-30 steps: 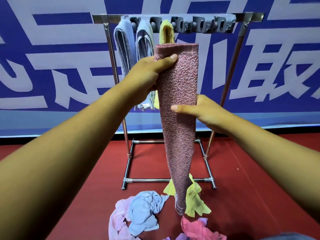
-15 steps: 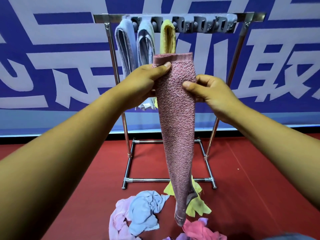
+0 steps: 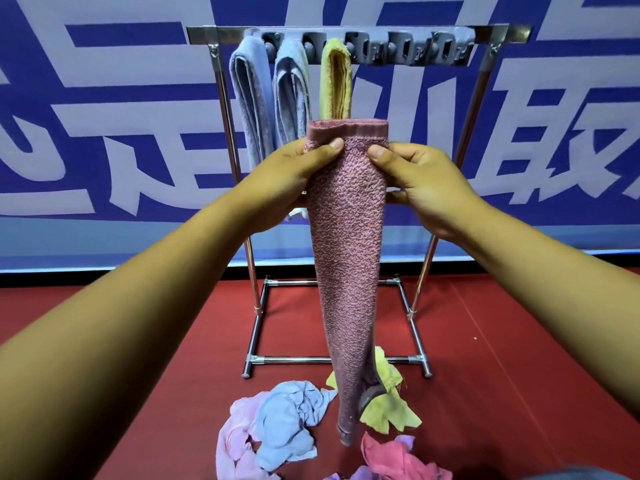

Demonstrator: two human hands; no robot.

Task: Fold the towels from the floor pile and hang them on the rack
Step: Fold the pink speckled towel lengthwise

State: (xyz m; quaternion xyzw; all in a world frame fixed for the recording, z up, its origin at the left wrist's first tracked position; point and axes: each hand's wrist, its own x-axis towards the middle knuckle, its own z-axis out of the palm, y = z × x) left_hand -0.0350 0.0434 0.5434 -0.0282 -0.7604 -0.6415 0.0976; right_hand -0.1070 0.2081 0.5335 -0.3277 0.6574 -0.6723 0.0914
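Pink towel point(image 3: 346, 244), folded lengthwise, hanging, upper end pinched between left hand point(image 3: 294, 174) and right hand point(image 3: 419, 181). Rack point(image 3: 485, 32) behind: two blue towels, one yellow. Loose towel pile point(image 3: 287, 420) on red floor point(image 3: 519, 375).

three hung towels point(image 3: 292, 95), one held towel point(image 3: 346, 237), one rack point(image 3: 346, 31)

Two bare forearms reach in from the lower corners, sleeveless as far as visible. The left hand point(image 3: 294, 181) and right hand point(image 3: 426, 188) wear no gloves, rings or watch.
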